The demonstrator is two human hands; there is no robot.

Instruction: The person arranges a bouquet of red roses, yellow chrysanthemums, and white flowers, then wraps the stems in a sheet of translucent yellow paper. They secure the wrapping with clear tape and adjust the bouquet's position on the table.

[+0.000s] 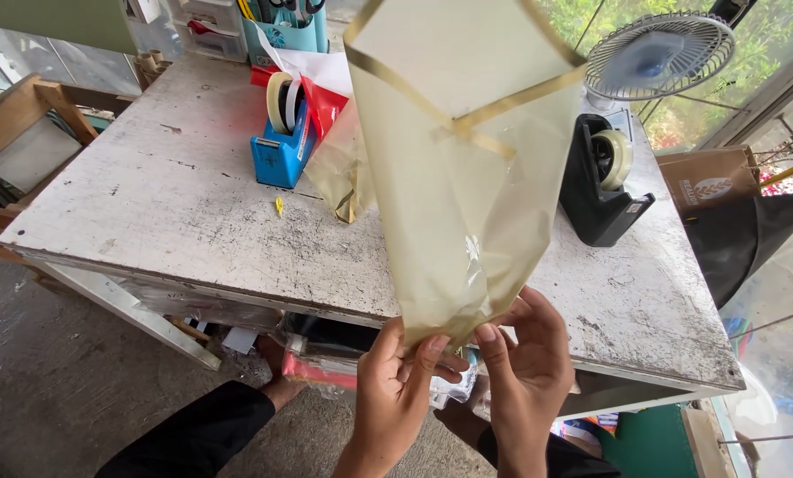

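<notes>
A sheet of translucent pale-yellow cellophane [463,168], rolled into a cone with gold ribbon strips across it, stands upright above the table's front edge. My left hand [395,394] pinches the cone's narrow bottom end with thumb and fingers. Beside it, my right hand [529,367] grips the same bottom end from the right. Both hands are below the table's front edge. The wide top of the cone runs out of the frame.
The worn white table [175,208] bears a blue tape dispenser [283,142], a black tape dispenser [602,181], more crumpled cellophane [342,173] and red paper. A small fan [660,53] and a brown paper bag [711,181] are at the right. Packets lie under the table.
</notes>
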